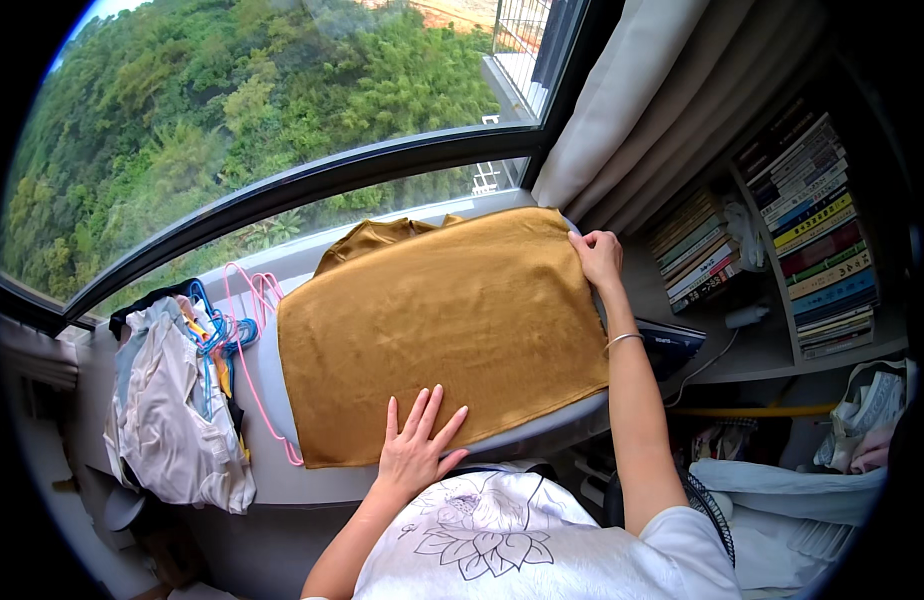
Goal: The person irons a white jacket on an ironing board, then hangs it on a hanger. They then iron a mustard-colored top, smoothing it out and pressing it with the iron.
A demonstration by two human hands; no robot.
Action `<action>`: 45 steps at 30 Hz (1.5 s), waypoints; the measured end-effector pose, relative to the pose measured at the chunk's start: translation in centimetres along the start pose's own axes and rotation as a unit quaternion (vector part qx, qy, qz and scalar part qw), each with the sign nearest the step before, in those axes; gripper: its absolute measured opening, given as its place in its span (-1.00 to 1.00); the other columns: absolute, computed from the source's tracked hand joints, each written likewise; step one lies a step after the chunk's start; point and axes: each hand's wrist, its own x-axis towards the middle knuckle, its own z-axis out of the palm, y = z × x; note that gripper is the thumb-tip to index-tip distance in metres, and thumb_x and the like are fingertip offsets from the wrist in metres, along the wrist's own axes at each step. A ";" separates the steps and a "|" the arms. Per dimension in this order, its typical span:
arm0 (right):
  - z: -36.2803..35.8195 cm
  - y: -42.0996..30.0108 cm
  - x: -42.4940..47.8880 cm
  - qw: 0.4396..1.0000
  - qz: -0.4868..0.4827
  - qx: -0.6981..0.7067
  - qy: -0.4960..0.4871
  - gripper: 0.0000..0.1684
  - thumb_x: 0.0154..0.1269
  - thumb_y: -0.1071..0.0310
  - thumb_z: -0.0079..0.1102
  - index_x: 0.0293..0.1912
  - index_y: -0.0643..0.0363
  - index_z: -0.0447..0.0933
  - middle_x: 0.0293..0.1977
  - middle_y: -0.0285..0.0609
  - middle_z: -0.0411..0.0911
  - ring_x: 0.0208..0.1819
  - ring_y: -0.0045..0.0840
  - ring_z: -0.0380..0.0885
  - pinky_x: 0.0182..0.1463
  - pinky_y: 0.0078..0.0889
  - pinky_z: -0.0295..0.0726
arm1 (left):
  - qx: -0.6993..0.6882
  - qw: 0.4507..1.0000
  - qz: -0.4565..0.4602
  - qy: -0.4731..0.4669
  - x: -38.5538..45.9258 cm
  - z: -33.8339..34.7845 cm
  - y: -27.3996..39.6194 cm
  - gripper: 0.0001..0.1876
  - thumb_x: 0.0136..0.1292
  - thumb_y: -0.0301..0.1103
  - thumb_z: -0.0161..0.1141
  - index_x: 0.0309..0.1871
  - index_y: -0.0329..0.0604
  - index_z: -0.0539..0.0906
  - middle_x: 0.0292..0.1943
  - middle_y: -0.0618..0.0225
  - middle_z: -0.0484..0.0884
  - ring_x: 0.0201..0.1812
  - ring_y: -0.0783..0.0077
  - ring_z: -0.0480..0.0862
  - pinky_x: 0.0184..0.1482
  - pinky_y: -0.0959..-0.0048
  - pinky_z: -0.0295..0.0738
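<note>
A mustard-brown cloth garment [439,330] lies spread over a pale grey padded ironing board [271,375], its gathered part bunched at the window side. My left hand [421,442] rests on the garment's near edge, palm down with fingers spread. At the far right corner my right hand [598,255] pinches the garment's edge between thumb and fingers; a bangle is on that wrist. Just right of the board, partly behind my right forearm, is a dark blue clothes iron [668,341].
Left of the board lie piled light clothes [169,420], with blue hangers [218,330] and pink hangers [241,352]. A window frame [319,172] runs behind. To the right are a curtain [619,97], shelved books [822,240], a cord [706,367] and a yellow pole [754,411].
</note>
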 end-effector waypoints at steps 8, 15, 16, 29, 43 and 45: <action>-3.2 -0.1 -5.3 0.998 -0.021 0.025 0.046 -0.58 0.24 0.05 0.30 -0.40 0.26 0.57 -0.37 0.02 0.55 -0.30 -0.15 0.56 -0.19 -0.14 0.51 | -0.006 1.000 0.007 -0.006 -0.4 -0.2 0.3 -0.33 0.23 0.23 0.12 0.41 0.39 0.37 0.51 0.15 0.13 0.50 0.16 0.16 0.43 -0.23 -0.10; -4.6 2.2 -11.4 0.997 -0.039 0.010 0.073 -0.63 0.25 0.14 0.31 -0.45 0.26 0.51 -0.38 -0.02 0.49 -0.31 -0.13 0.50 -0.18 -0.16 0.46 | -0.020 0.999 0.019 0.015 -0.3 -0.5 0.3 -0.34 0.21 0.18 0.17 0.38 0.29 0.42 0.50 0.06 0.13 0.49 0.08 0.17 0.43 -0.25 -0.09; -4.8 2.4 -11.8 0.996 -0.024 0.012 0.085 -0.63 0.25 0.15 0.31 -0.45 0.26 0.51 -0.38 -0.02 0.49 -0.31 -0.14 0.50 -0.19 -0.15 0.45 | -0.024 0.999 0.021 0.014 -0.3 -0.6 0.4 -0.34 0.22 0.17 0.18 0.38 0.27 0.42 0.50 0.06 0.13 0.49 0.08 0.16 0.43 -0.25 -0.10; -8.3 3.7 -19.8 0.993 0.034 0.049 0.099 -0.59 0.22 0.12 0.37 -0.49 0.26 0.50 -0.47 -0.16 0.43 -0.50 -0.44 0.42 -0.37 -0.36 0.43 | -0.059 0.848 -0.422 0.316 -7.7 -1.1 -7.5 -0.62 0.22 -0.33 0.32 0.03 -0.30 0.51 -0.02 0.20 0.46 -0.04 0.23 0.50 0.03 0.28 0.41; -9.7 4.4 -21.5 0.892 0.175 0.411 0.062 -0.75 0.26 0.40 0.34 -0.26 0.18 0.40 -0.53 -0.34 0.51 -0.56 -0.75 0.44 -0.46 -0.69 0.44 | -0.623 0.575 -0.433 0.306 -12.3 -2.2 -11.5 -0.74 0.35 -0.30 0.27 -0.43 -0.03 0.43 -0.49 0.54 0.52 -0.50 0.70 0.50 -0.49 0.63 0.47; -9.9 4.1 -22.0 0.896 0.168 0.405 0.068 -0.76 0.26 0.41 0.34 -0.27 0.18 0.40 -0.53 -0.33 0.53 -0.56 -0.75 0.45 -0.46 -0.69 0.45 | -0.632 0.564 -0.426 0.318 -12.6 -2.2 -11.3 -0.75 0.36 -0.33 0.25 -0.41 -0.01 0.40 -0.48 0.55 0.54 -0.49 0.71 0.56 -0.53 0.63 0.52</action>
